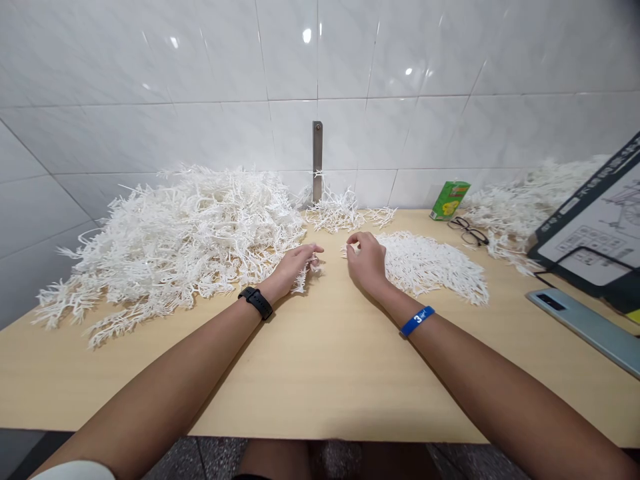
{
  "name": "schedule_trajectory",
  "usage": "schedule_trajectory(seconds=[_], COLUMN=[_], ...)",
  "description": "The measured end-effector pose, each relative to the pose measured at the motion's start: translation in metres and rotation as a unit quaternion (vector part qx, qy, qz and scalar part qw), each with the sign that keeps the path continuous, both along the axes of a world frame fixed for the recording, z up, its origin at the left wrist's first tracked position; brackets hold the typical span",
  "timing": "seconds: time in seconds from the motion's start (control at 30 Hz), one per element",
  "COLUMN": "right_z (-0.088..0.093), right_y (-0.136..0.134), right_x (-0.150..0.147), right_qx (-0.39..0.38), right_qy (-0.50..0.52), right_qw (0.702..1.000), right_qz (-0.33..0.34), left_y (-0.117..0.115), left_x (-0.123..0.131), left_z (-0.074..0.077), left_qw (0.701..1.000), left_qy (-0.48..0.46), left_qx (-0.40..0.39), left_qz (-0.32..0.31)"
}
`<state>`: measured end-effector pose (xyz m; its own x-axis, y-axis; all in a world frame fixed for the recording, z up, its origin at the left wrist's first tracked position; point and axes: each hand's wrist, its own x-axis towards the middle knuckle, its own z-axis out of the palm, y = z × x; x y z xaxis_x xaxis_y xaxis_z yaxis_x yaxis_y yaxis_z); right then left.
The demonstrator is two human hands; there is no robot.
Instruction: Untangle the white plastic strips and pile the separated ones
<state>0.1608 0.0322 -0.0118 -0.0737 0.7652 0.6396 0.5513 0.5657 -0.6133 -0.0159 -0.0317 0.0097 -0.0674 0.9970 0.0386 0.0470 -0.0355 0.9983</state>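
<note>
My left hand (295, 268) lies at the right edge of a large heap of white branching plastic sprigs (190, 233), and its fingertips appear to pinch a small white sprig (302, 283). My right hand (367, 261) rests with curled fingers at the left edge of a flat, thin spread of finer white sprigs (430, 267). Whether its fingertips hold a piece, I cannot tell. A small tangled cluster of sprigs (334, 213) lies beyond both hands, near the wall.
The pale wooden table (320, 373) meets a white tiled wall with a metal upright (317, 160). On the right are another sprig heap (520, 207), a green box (450, 200), glasses (467, 231), a black-framed printed board (590, 227) and a phone (585, 330).
</note>
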Motion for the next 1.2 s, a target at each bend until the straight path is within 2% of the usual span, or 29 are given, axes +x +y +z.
schedule_trajectory(seconds=[0.07,0.1,0.27,0.37,0.57,0.77,0.97,1.2], right_z=[0.000,0.000,0.008,0.010,0.004,0.000,0.000,0.003], right_y=[0.000,-0.001,-0.017,-0.022,-0.016,-0.012,-0.013,-0.017], right_x=[0.001,0.001,-0.008,-0.012,-0.012,-0.013,-0.012,-0.011], right_qx=[0.013,0.020,0.029,-0.001,-0.028,-0.012,-0.030,-0.033], right_qy=[-0.022,-0.022,-0.034,-0.075,-0.092,-0.070,-0.039,-0.055], right_qw=[0.999,0.999,0.984,0.969,0.968,0.974,0.977,0.978], right_qz=[-0.026,-0.014,0.175,0.234,0.233,0.213,0.206,0.199], left_y=[0.002,0.004,0.005,0.002,0.000,0.003,0.002,0.002], left_x=[-0.001,-0.002,0.000,0.001,0.001,0.000,0.003,0.006], left_z=[-0.002,-0.004,-0.005,-0.003,-0.002,-0.008,-0.008,-0.004], left_qw=[0.999,0.999,0.999,0.998,1.000,0.999,0.996,0.986], left_qy=[-0.037,-0.042,-0.051,-0.065,0.011,0.021,0.072,0.155], left_qx=[-0.006,-0.008,-0.018,-0.013,0.018,0.019,0.029,0.066], left_qz=[-0.008,-0.008,0.001,-0.020,-0.014,-0.043,-0.036,-0.016])
